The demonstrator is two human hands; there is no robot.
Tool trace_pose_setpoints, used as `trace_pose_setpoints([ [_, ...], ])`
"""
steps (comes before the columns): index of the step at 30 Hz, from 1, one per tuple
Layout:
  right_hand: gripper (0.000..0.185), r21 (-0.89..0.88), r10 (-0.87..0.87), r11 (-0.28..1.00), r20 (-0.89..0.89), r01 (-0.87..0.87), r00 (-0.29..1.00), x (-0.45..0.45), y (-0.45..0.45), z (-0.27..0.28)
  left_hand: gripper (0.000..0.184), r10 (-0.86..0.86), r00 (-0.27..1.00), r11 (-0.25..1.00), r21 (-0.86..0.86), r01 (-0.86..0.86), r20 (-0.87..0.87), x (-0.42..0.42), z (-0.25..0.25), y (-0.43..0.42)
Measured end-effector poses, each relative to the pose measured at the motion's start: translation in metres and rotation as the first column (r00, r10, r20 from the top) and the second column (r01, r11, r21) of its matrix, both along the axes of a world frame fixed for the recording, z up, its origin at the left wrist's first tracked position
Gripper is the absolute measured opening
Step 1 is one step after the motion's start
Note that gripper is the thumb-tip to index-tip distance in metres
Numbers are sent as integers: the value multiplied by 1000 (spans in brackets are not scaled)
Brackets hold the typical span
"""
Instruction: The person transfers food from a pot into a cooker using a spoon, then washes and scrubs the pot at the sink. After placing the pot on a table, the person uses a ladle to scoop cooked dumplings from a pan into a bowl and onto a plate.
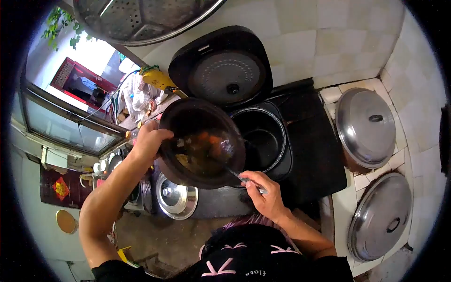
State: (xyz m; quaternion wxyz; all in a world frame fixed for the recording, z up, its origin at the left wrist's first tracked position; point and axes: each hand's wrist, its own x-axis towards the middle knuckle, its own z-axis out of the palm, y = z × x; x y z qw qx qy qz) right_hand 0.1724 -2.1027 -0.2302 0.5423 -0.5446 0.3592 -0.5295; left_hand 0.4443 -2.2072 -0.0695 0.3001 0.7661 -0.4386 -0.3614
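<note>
My left hand [149, 140] grips the left rim of a dark brown pot [181, 113], fingers closed on its edge. The pot is tilted, and broth with orange and yellowish pieces [206, 145] lies inside it. In my right hand [267, 199] is the handle of a metal spoon [232, 173], which reaches over the pot's lower right rim; its bowl end is hidden in the broth. Just right of the pot stands an open rice cooker [287, 141] with a black inner pot [263, 141]. Its raised lid [225, 70] leans back above.
A shiny steel lid [176, 199] lies below the pot. Two large domed lids [366, 122] rest on the tiled ledge at right. A perforated steel steamer tray [150, 14] shows at the top. A yellow bottle [157, 79] and plastic bags stand by the window.
</note>
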Motion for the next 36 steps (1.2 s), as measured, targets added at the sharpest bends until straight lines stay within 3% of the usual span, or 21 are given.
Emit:
trace_pose_setpoints([
  [4, 21, 38, 33, 999, 25, -34, 999, -6, -9, 5, 27, -63, 996, 998, 18, 62, 61, 16, -9, -13],
  [7, 20, -26, 27, 999, 28, -27, 999, -12, -20, -1, 34, -115, 955, 993, 19, 114, 272, 21, -12, -19],
  [11, 16, -140, -18, 990, -26, 14, 999, -26, -33, 6, 40, -157, 925, 987, 77, 139, 345, 24, -15, -28],
  [13, 17, -145, -14, 989, 38, 19, 999, -30, -43, 10, 42, -181, 894, 983, 55, 173, 410, 13, -14, -30],
  [16, 19, -83, 16, 997, 186, 0, 982, -25, -59, 21, 43, -202, 823, 977, 164, 134, 530, -19, 6, -28],
  [19, 22, 55, 77, 994, 268, -95, 960, 0, -78, 22, 44, -196, 792, 981, 120, 155, 578, -13, -2, -31],
  [22, 23, 158, 116, 964, 478, -215, 871, 36, -94, 14, 43, -181, 781, 983, 141, 120, 597, -20, 2, -33],
  [26, 26, 213, 143, 947, 386, -239, 911, 43, -100, 9, 42, -199, 720, 979, 162, 122, 665, -43, 15, -29],
  [30, 25, 174, 162, 969, 87, -175, 983, 32, -99, 16, 43, -226, 728, 974, 157, 162, 647, -44, 12, -33],
  [36, 23, 171, 125, 975, 116, -143, 985, 15, -90, 1, 45, -284, 672, 958, 182, 220, 684, -34, 4, -43],
])
